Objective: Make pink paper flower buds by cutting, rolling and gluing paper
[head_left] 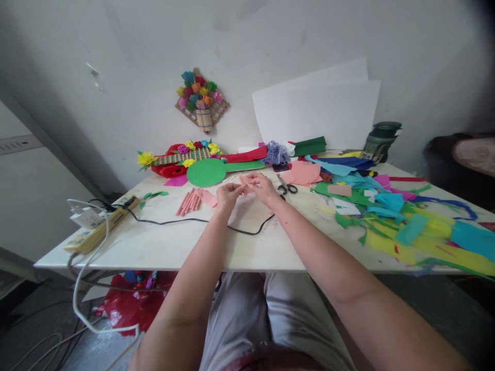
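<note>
Pink paper [243, 180] is pinched in both hands [264, 189] above the white table [154, 245], near pink rolls [189, 202].

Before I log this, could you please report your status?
Left hand and right hand pinching pink paper. Scissors beside right hand. Black cable crossing underneath.

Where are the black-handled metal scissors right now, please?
In the head view, the scissors lie on the white table, just right of the right hand, beside pink paper sheets.
</note>
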A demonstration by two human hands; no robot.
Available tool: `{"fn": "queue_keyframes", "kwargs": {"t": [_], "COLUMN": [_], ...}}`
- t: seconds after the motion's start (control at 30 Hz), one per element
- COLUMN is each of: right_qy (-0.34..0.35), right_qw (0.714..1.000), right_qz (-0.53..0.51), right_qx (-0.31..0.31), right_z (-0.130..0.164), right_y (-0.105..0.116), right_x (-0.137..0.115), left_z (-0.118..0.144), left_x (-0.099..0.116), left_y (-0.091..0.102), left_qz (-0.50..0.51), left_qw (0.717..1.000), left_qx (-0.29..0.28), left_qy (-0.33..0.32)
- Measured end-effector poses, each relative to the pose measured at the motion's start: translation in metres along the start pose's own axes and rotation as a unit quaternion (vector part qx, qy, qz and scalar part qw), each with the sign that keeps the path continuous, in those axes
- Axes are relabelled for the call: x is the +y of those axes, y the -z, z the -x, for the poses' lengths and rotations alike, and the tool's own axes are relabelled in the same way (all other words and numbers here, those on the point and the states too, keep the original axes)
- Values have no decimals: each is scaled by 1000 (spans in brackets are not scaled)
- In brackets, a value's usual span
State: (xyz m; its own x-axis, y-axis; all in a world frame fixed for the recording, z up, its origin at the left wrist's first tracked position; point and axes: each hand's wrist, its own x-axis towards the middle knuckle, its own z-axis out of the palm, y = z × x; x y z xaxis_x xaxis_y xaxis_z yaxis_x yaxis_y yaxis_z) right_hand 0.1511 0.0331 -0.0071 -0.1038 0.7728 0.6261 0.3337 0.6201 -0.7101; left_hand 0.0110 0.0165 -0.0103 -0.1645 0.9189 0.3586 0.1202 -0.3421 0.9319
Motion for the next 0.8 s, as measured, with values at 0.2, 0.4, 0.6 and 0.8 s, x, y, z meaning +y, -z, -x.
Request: {"fn": "queue_keyframes", "kwargs": {"t": [0.2,0.4,0.6,0.8], "right_qy": [-21,-60,-67,-52], "right_qw": [991,975,984,979], "right_qz": [128,160,60,-62], "right_qx": [34,142,155,186], "right_z": [3,-1,-8,-7], "right_y": [-5,9,24,32], "right_x": [-4,7,10,2], "left_z": [0,4,5,6], "left_x": [-1,5,7,9], "left_y": [-3,-1,2,4], "left_qz": [-11,42,88,124], "left_qw": [1000,998,993,986], "left_qx": [5,3,-4,-14], "left_qy": [8,43,82,108]}}
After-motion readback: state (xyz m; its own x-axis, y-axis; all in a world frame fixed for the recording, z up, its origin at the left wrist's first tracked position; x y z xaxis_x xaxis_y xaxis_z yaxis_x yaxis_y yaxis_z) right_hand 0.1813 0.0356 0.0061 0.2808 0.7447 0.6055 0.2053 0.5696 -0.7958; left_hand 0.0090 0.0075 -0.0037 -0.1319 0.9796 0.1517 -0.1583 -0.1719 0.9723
